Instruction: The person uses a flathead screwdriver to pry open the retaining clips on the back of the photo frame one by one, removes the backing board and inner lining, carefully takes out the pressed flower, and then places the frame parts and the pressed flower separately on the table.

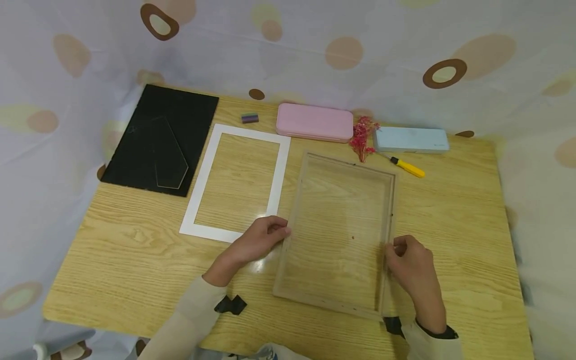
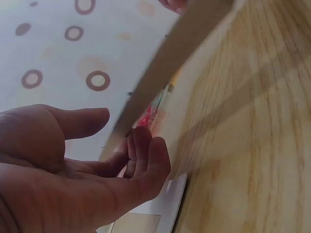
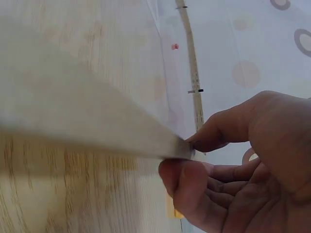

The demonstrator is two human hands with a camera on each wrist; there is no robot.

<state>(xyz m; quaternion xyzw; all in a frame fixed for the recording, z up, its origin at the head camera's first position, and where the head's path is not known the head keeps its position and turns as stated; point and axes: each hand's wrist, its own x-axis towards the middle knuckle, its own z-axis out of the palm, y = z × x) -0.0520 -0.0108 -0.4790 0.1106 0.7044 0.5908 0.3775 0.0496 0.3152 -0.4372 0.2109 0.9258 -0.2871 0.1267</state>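
Both hands hold a light wooden picture frame (image 1: 330, 302), tilted a little above the table. At its left side bar is my left hand (image 1: 258, 240); in the left wrist view the fingers (image 2: 158, 155) curl under the bar, with the thumb above it. My right hand (image 1: 411, 262) pinches the right side bar between thumb and fingers, as the right wrist view shows with the frame (image 3: 97, 107). A white mat (image 1: 203, 185) lies left of the frame, partly behind my left hand. Farther left is a black backing board (image 1: 130, 140) with a folded stand.
Along the back of the wooden table (image 1: 126, 240) lie a small dark block (image 1: 250, 118), a pink case (image 1: 315, 121), red dried flowers (image 1: 361, 135) and a light blue case (image 1: 411, 139). A yellow-handled screwdriver (image 1: 410, 168) lies before the blue case. A patterned curtain (image 1: 306, 30) hangs behind.
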